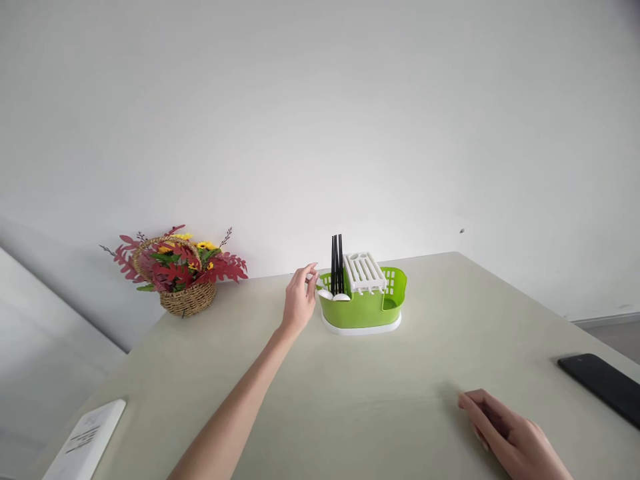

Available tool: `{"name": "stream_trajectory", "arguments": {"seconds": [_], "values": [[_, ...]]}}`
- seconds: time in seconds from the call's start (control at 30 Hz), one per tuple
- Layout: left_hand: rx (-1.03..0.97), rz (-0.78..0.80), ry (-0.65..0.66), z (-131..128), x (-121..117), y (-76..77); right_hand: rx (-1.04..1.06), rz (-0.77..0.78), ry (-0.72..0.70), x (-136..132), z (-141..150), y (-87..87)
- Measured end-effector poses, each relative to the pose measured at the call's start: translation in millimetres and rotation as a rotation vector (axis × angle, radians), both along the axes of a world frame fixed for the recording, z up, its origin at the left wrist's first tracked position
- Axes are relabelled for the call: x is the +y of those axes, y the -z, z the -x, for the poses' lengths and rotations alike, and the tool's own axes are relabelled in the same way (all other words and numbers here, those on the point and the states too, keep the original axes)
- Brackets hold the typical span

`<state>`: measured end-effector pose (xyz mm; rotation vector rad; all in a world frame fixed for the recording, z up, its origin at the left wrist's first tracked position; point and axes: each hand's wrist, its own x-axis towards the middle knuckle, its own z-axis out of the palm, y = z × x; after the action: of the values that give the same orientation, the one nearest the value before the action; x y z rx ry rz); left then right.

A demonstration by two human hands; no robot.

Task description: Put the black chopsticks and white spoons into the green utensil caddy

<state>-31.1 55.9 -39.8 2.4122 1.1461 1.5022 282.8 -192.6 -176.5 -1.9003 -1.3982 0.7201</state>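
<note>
Tabletop (370,380) bears flower basket (190,299), phone (603,385), green caddy (363,312).

A smooth, pale grey-green table (390,387) carries a green plastic utensil caddy (363,311) with a white base near its far edge. A brown woven basket of red leaves and yellow flowers (193,300) stands by the far left corner. A flat white rectangular object with dark markings (103,423) lies along the left edge, a black rectangular phone (603,387) near the right edge.

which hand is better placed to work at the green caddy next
Probably the left hand: its fingers are close to the green caddy, while the right hand is nearer the phone.
</note>
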Motion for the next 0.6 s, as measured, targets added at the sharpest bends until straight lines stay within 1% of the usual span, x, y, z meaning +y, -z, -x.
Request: {"name": "stream_trajectory", "arguments": {"seconds": [0.13,0.3,0.43,0.5,0.6], "values": [[-0.015,0.069,0.041,2.9,-8.3,1.4,-0.007,-0.013,-0.012,0.3,-2.6,3.2],[-0.025,0.166,0.073,5.9,-22.6,-4.1,-0.015,-0.031,-0.023,-1.2,-1.1,-0.4],[-0.172,0.293,0.088,13.3,-32.1,-5.5,-0.023,-0.047,-0.032,-1.3,0.1,-2.7],[-0.292,0.339,0.037,20.7,-33.9,-2.3,-0.025,-0.046,-0.027,-0.9,0.7,-2.4],[-0.444,0.395,-0.094,35.1,-35.1,8.3,-0.027,-0.041,-0.03,-0.5,1.0,-0.8]]}}
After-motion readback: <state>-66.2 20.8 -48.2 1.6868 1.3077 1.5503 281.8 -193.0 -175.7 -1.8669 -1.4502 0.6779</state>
